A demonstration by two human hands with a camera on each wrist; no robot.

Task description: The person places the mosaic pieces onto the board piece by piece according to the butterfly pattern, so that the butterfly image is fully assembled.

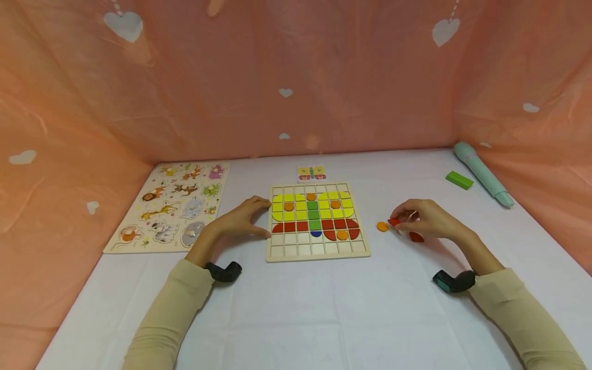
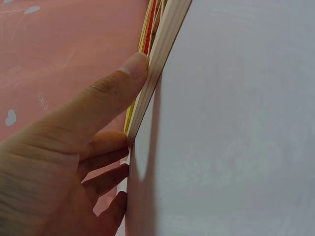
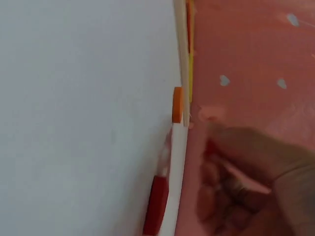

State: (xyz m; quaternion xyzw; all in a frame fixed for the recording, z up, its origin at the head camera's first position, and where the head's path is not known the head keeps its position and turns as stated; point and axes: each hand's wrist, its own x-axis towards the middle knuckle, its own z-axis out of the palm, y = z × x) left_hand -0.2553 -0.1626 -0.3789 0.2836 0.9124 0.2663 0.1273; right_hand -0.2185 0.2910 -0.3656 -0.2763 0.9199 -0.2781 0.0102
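A wooden grid board [image 1: 296,251] lies mid-table, with yellow, red, green, orange and blue pieces set in its cells as a butterfly pattern. My left hand [image 1: 238,218] touches the board's left edge, thumb and fingertips resting along its side. To the right of the board, my right hand [image 1: 430,218] pinches a small red piece [image 1: 394,222] between thumb and fingers, blurred in the right wrist view. An orange disc [image 1: 382,226] lies between that hand and the board. Another red piece [image 1: 417,237], curved on one side, lies on the cloth below the right hand.
Behind the board lies a small butterfly picture card [image 1: 312,173]. An animal peg puzzle [image 1: 139,221] is at left. Toward the back right are a green block [image 1: 459,180] and a mint-green toy microphone [image 1: 485,177]. Pink curtains [image 1: 296,77] surround the white table.
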